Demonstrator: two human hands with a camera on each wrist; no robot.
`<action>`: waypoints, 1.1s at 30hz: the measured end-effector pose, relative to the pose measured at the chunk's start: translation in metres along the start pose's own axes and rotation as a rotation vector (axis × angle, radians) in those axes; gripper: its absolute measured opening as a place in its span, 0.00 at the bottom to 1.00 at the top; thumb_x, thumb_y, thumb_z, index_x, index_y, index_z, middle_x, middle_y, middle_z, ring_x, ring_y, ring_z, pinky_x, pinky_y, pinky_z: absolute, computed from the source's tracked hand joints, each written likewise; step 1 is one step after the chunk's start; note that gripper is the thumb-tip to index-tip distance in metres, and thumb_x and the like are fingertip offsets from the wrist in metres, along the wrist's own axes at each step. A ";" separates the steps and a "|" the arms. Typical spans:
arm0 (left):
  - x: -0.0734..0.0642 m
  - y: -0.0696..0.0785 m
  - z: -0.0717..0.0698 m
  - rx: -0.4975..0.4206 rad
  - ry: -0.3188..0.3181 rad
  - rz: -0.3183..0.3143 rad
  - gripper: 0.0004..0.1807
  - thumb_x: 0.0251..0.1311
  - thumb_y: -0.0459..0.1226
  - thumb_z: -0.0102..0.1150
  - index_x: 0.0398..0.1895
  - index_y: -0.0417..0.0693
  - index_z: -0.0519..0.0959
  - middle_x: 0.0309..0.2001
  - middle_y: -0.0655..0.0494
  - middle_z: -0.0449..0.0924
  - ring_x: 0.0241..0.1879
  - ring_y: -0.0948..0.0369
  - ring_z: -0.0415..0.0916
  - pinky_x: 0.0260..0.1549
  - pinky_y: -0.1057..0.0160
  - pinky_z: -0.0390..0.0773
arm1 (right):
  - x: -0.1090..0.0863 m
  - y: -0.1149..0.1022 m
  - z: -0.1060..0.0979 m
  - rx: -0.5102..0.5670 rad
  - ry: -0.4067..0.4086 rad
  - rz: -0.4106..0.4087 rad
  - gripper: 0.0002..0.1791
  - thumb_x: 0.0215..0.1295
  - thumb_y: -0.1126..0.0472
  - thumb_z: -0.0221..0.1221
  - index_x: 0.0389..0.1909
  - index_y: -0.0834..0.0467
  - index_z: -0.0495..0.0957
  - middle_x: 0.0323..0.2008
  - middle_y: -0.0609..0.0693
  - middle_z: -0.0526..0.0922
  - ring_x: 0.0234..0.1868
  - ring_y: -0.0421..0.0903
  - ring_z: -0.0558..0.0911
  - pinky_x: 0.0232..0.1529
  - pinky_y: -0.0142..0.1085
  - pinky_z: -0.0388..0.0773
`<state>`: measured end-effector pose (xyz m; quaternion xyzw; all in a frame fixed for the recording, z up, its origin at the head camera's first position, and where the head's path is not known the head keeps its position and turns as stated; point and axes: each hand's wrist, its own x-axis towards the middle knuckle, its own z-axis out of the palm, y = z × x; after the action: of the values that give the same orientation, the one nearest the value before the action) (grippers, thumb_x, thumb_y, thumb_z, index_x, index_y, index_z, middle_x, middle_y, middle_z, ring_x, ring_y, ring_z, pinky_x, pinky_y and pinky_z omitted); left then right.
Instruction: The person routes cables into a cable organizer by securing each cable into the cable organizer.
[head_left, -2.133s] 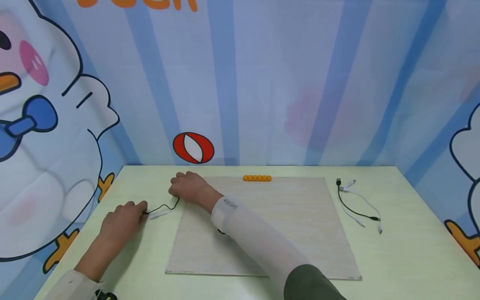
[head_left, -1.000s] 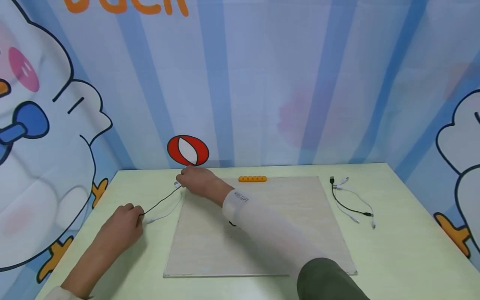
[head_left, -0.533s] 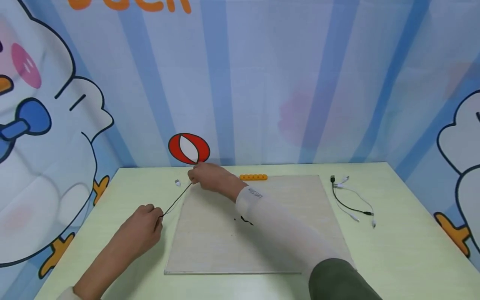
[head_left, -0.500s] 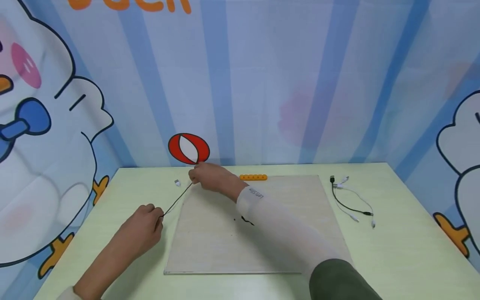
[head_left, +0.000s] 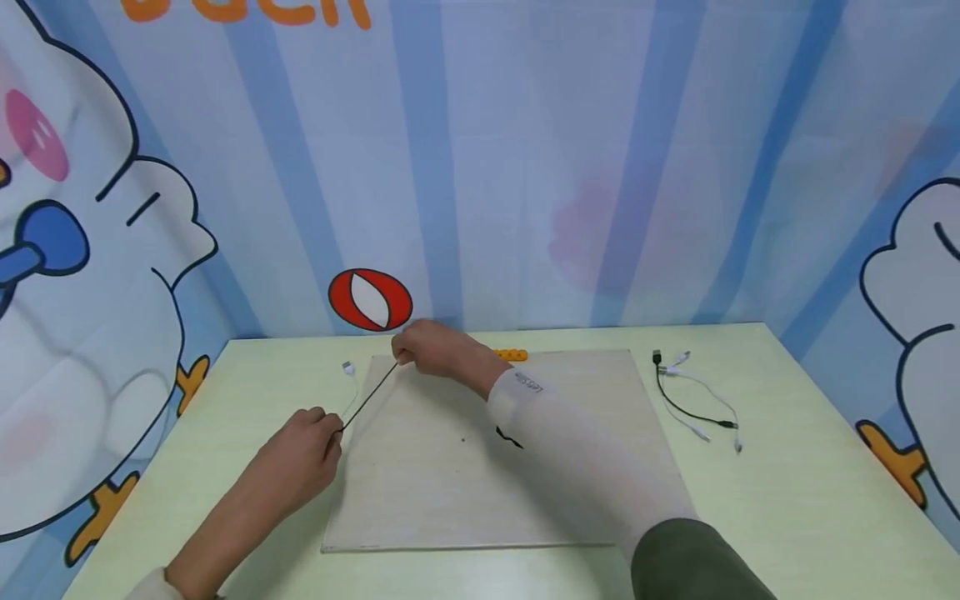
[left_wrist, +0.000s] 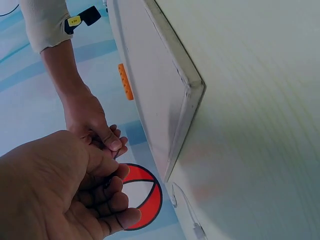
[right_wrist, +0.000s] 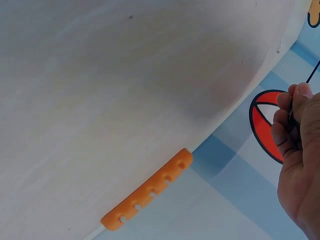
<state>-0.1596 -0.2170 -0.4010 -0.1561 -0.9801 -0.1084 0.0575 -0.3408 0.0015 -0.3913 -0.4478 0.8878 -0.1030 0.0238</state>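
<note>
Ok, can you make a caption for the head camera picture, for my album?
Left hand and right hand hold a black cable straight between them.

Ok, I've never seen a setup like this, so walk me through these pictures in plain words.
There's no machine here: a person works with two bare hands. The wide picture comes from a camera on the head; the two smaller ones come from cameras on the left and right wrists. The left hand and right hand hold a thin black cable, which runs straight between them. On the table lie a pale board, an orange bar by its far edge, a white cable at left, and black and white cables at right.
</note>
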 end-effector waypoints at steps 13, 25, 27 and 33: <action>0.010 0.016 0.007 0.017 -0.003 0.025 0.05 0.75 0.29 0.64 0.46 0.36 0.87 0.34 0.51 0.81 0.35 0.58 0.75 0.36 0.56 0.82 | -0.018 0.016 -0.008 0.093 -0.019 0.057 0.10 0.86 0.67 0.59 0.52 0.65 0.89 0.49 0.61 0.91 0.46 0.47 0.78 0.53 0.36 0.77; 0.018 0.030 0.015 0.012 0.036 0.043 0.04 0.73 0.28 0.65 0.44 0.37 0.89 0.33 0.50 0.83 0.34 0.56 0.79 0.37 0.55 0.85 | -0.038 0.031 -0.010 0.050 0.004 0.028 0.10 0.85 0.68 0.61 0.53 0.62 0.91 0.50 0.55 0.94 0.51 0.51 0.87 0.63 0.42 0.86; 0.019 0.033 0.015 0.008 0.032 0.036 0.05 0.73 0.28 0.66 0.44 0.37 0.89 0.33 0.50 0.83 0.34 0.56 0.80 0.37 0.55 0.85 | -0.041 0.034 -0.010 0.042 0.007 0.013 0.10 0.85 0.68 0.61 0.53 0.62 0.91 0.51 0.54 0.94 0.53 0.51 0.89 0.64 0.42 0.86; 0.024 0.041 0.015 0.002 0.013 0.035 0.05 0.73 0.28 0.65 0.45 0.37 0.89 0.33 0.50 0.83 0.34 0.57 0.78 0.37 0.56 0.85 | -0.047 0.043 -0.009 0.020 0.013 0.004 0.10 0.85 0.66 0.62 0.54 0.61 0.92 0.53 0.54 0.95 0.56 0.51 0.91 0.66 0.42 0.86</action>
<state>-0.1703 -0.1686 -0.4038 -0.1727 -0.9769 -0.1073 0.0657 -0.3478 0.0651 -0.3933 -0.4450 0.8879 -0.1147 0.0229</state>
